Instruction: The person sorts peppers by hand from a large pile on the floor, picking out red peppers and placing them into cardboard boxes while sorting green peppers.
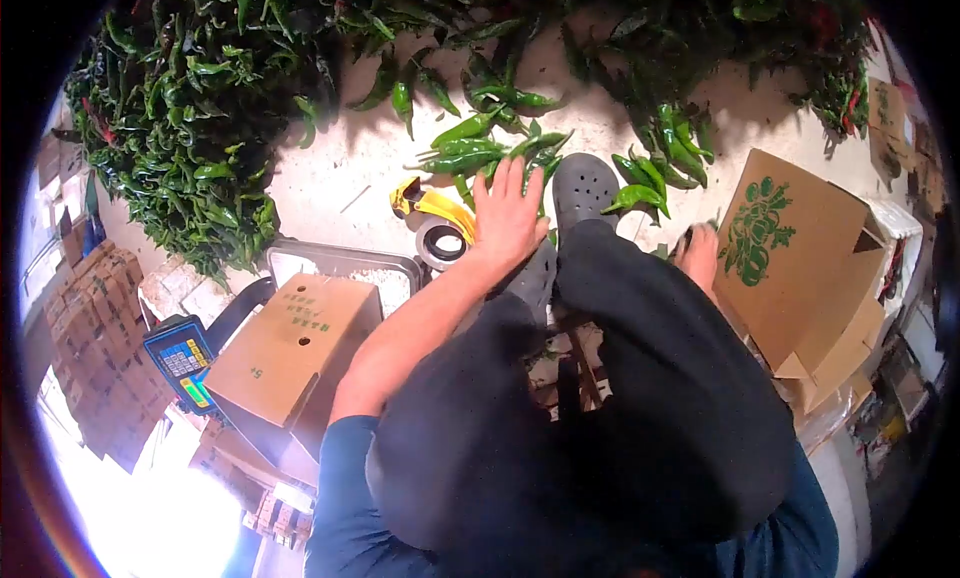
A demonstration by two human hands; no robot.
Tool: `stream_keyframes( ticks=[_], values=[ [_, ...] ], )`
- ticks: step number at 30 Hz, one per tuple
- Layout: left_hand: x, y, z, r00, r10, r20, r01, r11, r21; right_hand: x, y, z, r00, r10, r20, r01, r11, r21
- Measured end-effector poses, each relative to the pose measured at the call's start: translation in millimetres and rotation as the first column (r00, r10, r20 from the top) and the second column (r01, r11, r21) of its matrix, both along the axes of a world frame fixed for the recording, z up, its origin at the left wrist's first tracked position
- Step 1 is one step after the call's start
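Long, curved green peppers (465, 131) are gleaming, with slim red peppers (852, 108) showing among them. A brown cardboard box (810, 278) is displaying a green vegetable print (757, 233); a plastic tape dispenser (450, 210) is pairing yellow with black. Perforated rubber clogs (585, 186) are looking dark grey. A blue plastic keypad (176, 356) is showing a bright green screen (194, 392).
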State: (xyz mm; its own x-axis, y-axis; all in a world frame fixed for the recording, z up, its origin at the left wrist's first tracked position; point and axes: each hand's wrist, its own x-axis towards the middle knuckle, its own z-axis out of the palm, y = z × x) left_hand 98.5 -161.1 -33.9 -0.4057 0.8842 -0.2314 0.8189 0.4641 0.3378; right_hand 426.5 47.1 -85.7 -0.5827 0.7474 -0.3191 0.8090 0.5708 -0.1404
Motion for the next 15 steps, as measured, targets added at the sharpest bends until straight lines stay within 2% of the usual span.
stream_keyframes(
  ticks=[1, 4, 5, 6, 8, 10, 11, 14, 15],
  values=[
    [3, 3, -8, 1.0, 0.01, -0.019, -0.01, 0.999, -0.046, -15, -9, 27, 0.973, -0.057, 0.222, 0.105, 0.971, -0.213],
    [4, 11, -20, 0.992, 0.123, -0.042, -0.126, 0.99, -0.069, -29, -2, 53, 0.877, 0.097, 0.47, 0.156, 0.869, -0.47],
    [7, 10, -22, 0.99, 0.132, -0.054, -0.136, 0.987, -0.086, -25, -13, 53, 0.944, 0.175, 0.279, -0.155, 0.984, -0.093],
    [8, 12, -22, 0.988, 0.14, -0.066, -0.146, 0.984, -0.101, -32, 0, 51, 0.963, 0.26, 0.07, -0.261, 0.965, 0.0],
    [0, 11, -26, 0.987, 0.16, -0.028, -0.162, 0.985, -0.063, -117, 6, 109, 0.967, 0.214, -0.138, -0.248, 0.915, -0.32],
    [-12, 2, -42, 0.98, 0.181, 0.08, -0.184, 0.982, 0.035, -130, 10, 66, 0.867, 0.478, -0.144, -0.496, 0.855, -0.151],
    [-16, -1, -47, 0.981, 0.176, 0.081, -0.187, 0.97, 0.155, -148, 7, 61, 0.799, 0.581, -0.153, -0.591, 0.807, -0.023],
    [-33, -2, -44, 0.992, 0.095, 0.082, -0.11, 0.973, 0.203, -171, 15, 38, 0.735, 0.671, -0.094, -0.675, 0.738, -0.004],
    [-42, -2, -46, 0.992, 0.101, 0.07, -0.116, 0.955, 0.272, -176, 19, 31, 0.735, 0.677, -0.037, -0.677, 0.736, 0.005]
  ],
)
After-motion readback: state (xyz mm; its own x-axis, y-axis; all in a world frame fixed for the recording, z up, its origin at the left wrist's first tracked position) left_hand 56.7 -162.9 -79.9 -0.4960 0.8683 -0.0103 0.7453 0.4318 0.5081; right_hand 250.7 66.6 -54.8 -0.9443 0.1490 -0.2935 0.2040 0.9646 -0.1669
